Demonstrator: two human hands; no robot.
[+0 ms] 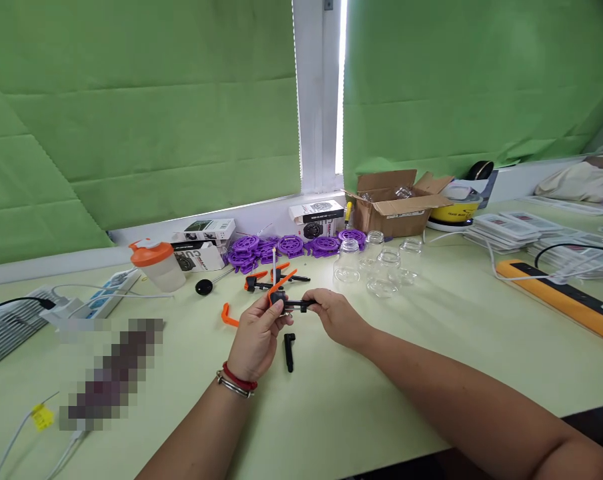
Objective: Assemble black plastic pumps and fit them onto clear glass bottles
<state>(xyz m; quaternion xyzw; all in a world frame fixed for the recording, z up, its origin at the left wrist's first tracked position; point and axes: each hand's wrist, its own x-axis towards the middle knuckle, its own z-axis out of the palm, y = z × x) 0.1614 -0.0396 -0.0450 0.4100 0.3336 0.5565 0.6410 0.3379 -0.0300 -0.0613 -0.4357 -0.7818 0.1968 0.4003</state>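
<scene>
Left forearm (199, 433) angles far and right from near side; left hand (258, 328) curls in a grip, thumb on top. Right forearm (441, 380) slants in from near right; right hand (339, 320) pinches, fingertips pointing left, near left hand.

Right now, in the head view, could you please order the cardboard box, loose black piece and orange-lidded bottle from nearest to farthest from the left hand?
1. Loose black piece, right of the left hand.
2. Orange-lidded bottle, back left.
3. Cardboard box, back right.
</scene>
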